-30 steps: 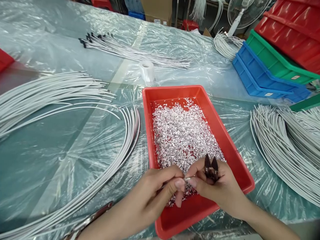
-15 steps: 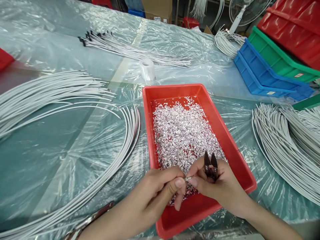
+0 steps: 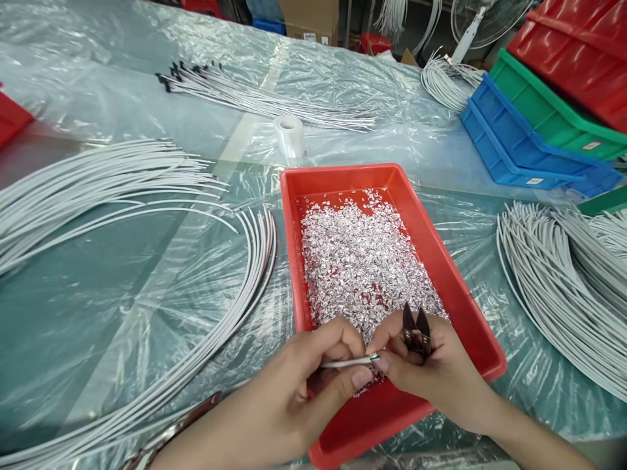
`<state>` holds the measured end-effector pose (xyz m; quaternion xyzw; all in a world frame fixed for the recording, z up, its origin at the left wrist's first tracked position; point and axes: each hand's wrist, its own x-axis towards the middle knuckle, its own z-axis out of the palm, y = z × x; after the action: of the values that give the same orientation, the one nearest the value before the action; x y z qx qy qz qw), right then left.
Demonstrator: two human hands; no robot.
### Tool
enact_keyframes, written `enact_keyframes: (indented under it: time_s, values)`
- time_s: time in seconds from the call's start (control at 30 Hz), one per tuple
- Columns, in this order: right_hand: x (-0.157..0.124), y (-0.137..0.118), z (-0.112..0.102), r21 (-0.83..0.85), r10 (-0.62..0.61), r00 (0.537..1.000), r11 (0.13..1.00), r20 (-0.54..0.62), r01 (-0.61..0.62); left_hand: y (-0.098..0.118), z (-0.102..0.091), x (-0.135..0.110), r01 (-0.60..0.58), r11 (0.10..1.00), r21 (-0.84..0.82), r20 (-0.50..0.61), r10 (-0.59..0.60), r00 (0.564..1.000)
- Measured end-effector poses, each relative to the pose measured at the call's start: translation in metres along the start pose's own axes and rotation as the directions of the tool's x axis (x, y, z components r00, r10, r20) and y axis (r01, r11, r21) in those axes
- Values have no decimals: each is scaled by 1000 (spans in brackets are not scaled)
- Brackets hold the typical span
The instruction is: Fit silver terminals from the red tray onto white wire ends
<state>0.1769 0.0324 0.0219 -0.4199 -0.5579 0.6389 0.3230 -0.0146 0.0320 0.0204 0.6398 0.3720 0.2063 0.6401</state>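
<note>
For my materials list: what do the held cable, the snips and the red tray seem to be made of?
Cable: matte white sheath, probably plastic, by its smooth, even surface.
Snips in the right hand: dark blades, likely metal, by their thin pointed shape and glints near the pivot; coating unclear.
Tray: red, slightly glossy, likely moulded plastic, by its rounded corners.

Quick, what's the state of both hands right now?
Left hand: closed, holding a white cable.
Right hand: closed, holding dark-bladed cutters, touching the cable's end.

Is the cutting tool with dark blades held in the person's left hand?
No, the cutting tool sits in the right hand, while the left hand holds a white cable.
</note>
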Motion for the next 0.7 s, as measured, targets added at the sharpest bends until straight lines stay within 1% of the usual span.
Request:
enact_keyframes:
  time_s: [0.2, 0.3, 0.4, 0.53, 0.6, 0.7]
  values:
    - [-1, 1, 0, -6, -4, 1000, 1000, -1, 4, -4, 0, 1, -24, 998, -56, -19, 22, 1000]
    - [-2, 2, -1, -14, 6, 1000, 1000, 6, -6, -4, 0, 1, -10, 997, -82, -7, 10, 1000]
    - [-2, 2, -1, -14, 4, 1000, 1000, 3, -4, -3, 1, 0, -13, 995, -96, -25, 11, 1000]
    - [-1, 2, -1, 6, 12, 1000, 1000, -5, -12, 0, 0, 2, -38, 997, -71, -39, 35, 999]
    - [-1, 2, -1, 18, 38, 999, 999, -7, -38, 2, -1, 2, -51, 998, -46, -38, 49, 998]
    - [-1, 2, -2, 34, 77, 997, 996, -23, -77, 2, -1, 2, -37, 998, -41, -41, 35, 999]
